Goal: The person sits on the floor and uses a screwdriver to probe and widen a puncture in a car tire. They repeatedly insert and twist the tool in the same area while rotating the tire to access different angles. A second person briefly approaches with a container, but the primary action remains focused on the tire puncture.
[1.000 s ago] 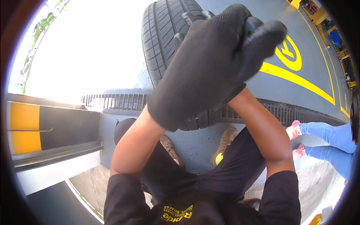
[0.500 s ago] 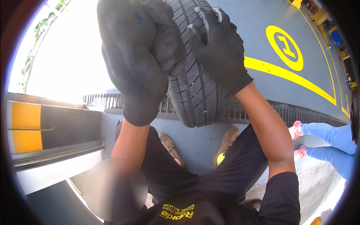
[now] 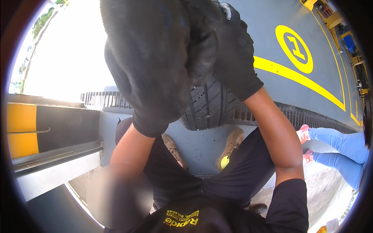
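In the head view, the gloved left hand (image 3: 155, 58) looms near the lens, farther right than half a second ago, covering more of the one upright tire (image 3: 210, 105) beyond two brown shoes (image 3: 230, 149), while the gloved right hand (image 3: 236, 54) lies along the tire's right side, both grips impossible to tell.

Dark workwear, from knit gloves down to brown shoes.
The left hand (image 3: 155, 50) and right hand (image 3: 235, 54) wear black, fine-ribbed gloves with snug wrist cuffs; a pale grey patch marks a right fingertip (image 3: 226, 11). The black shirt (image 3: 217, 217) has a short right sleeve (image 3: 289, 202) and yellow chest lettering (image 3: 182, 219); the left sleeve is blurred. Below come black trousers (image 3: 241, 171) and brown shoes (image 3: 232, 144), the right showing bright yellow (image 3: 224, 162).
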Demonstrator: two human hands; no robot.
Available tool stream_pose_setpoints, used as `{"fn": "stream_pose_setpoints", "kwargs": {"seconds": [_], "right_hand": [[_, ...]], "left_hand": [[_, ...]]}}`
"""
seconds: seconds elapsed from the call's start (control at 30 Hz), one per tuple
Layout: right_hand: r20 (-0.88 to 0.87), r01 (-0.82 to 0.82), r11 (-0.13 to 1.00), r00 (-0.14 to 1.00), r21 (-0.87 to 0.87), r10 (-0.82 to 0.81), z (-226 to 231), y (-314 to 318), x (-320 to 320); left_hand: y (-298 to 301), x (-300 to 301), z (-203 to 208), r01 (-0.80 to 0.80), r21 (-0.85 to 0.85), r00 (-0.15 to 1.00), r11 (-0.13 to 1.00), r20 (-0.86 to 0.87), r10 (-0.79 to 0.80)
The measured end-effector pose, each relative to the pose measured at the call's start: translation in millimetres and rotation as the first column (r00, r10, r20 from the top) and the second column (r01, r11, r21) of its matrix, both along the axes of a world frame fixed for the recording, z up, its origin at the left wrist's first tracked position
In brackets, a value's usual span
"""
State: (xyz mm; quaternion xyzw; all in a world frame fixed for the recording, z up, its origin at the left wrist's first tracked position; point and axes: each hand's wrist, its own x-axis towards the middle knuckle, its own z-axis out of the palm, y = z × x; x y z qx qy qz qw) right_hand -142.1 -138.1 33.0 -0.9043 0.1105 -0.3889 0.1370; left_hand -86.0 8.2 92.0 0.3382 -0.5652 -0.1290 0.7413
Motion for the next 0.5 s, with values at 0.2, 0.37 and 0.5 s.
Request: {"fn": "stream_pose_setpoints", "kwargs": {"seconds": [0.2, 0.37, 0.5], "right_hand": [[0.013, -0.012, 1.0, 1.0, -0.001, 0.012, -3, 0, 1], [0.128, -0.1, 0.983, 0.984, -0.156, 0.12, -39, -21, -1], [-0.033, -0.185, 0.983, 0.982, -0.009, 0.185, -12, 2, -9]], "left_hand": [[2, -15, 8, -0.121, 0.193, 0.992, 0.974, 0.069, 0.11], [-10, -2, 17, -0.144, 0.283, 0.988, 0.948, -0.015, 0.154], [-37, -11, 22, -0.355, 0.395, 0.888, 0.847, -0.141, 0.438]]}}
